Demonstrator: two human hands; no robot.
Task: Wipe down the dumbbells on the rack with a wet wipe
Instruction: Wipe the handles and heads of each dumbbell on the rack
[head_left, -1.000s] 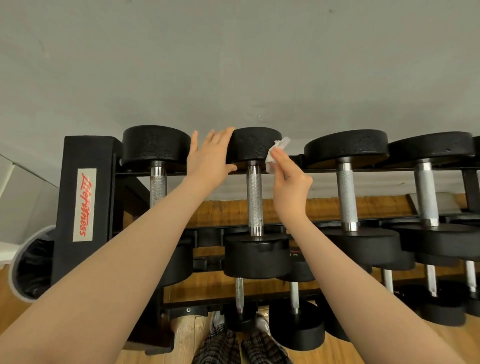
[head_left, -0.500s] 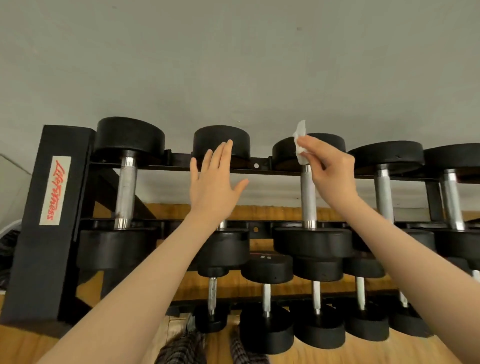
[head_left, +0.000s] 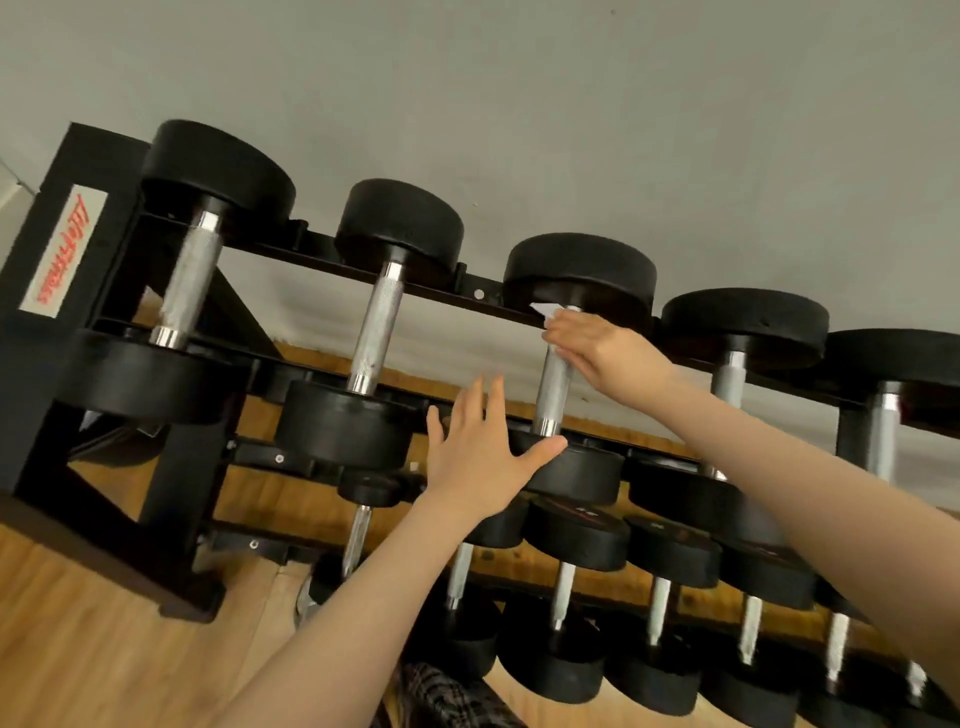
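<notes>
- Head view: a black metal dumbbell rack (head_left: 78, 332) stands on a wooden plank floor (head_left: 88, 649) against a grey wall (head_left: 519, 104), with a white label in red lettering (head_left: 65, 249) on its left upright.
- The top tier carries a row of black round-headed dumbbells with knurled silver handles; the third dumbbell from the left (head_left: 553, 384) is the one being handled.
- The right hand (head_left: 602, 353) pinches a small white wet wipe (head_left: 545, 310) against the upper end of that dumbbell's handle, just under its far head; a corner of the wipe sticks out past the fingers.
- The left hand (head_left: 478, 457) is released, fingers straight and spread, thumb out to the right, over the same dumbbell's near head; whether the palm touches it cannot be told.
- Lower tiers hold smaller black dumbbells (head_left: 571, 571) with thin silver handles.
- A dark plaid fabric (head_left: 441, 696) shows at the bottom edge.
</notes>
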